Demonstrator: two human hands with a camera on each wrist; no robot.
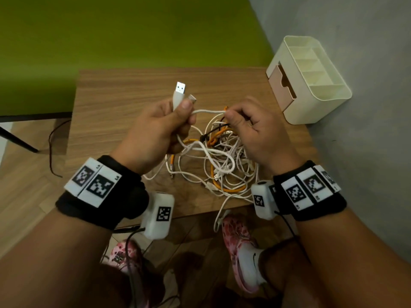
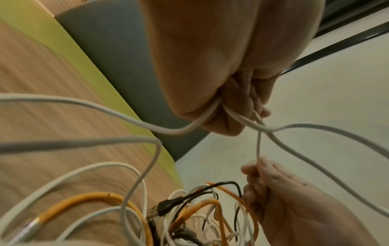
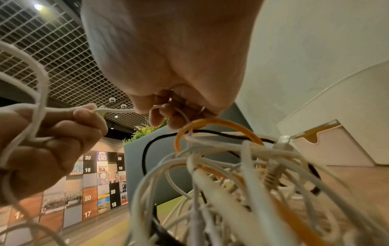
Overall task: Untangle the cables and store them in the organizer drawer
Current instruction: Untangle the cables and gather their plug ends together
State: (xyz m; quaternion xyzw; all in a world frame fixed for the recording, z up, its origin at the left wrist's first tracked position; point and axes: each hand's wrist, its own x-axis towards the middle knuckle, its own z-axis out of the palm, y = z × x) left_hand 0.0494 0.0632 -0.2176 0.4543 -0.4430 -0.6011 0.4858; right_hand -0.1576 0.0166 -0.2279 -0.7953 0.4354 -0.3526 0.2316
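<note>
Above the wooden table [image 1: 111, 103] my left hand [image 1: 178, 116] grips a white USB cable [image 1: 208, 111]. Its plug [image 1: 180, 91] sticks up past my thumb, and a second metal plug [image 1: 192, 98] shows beside it. My right hand [image 1: 230, 117] pinches the same white cable a short way along, over a tangle of white, orange and black cables [image 1: 220, 163]. In the left wrist view my left hand [image 2: 229, 116] is curled round white strands, and the right hand [image 2: 258, 168] pinches one. The right wrist view shows my right hand [image 3: 162, 109] and an orange loop [image 3: 212, 122].
A cream organizer [image 1: 320, 101] stands at the table's back right against the grey wall, its pink drawer [image 1: 280, 86] pulled slightly out. One white cable end [image 1: 219, 218] hangs over the near table edge above my shoes. A green panel lies behind the table.
</note>
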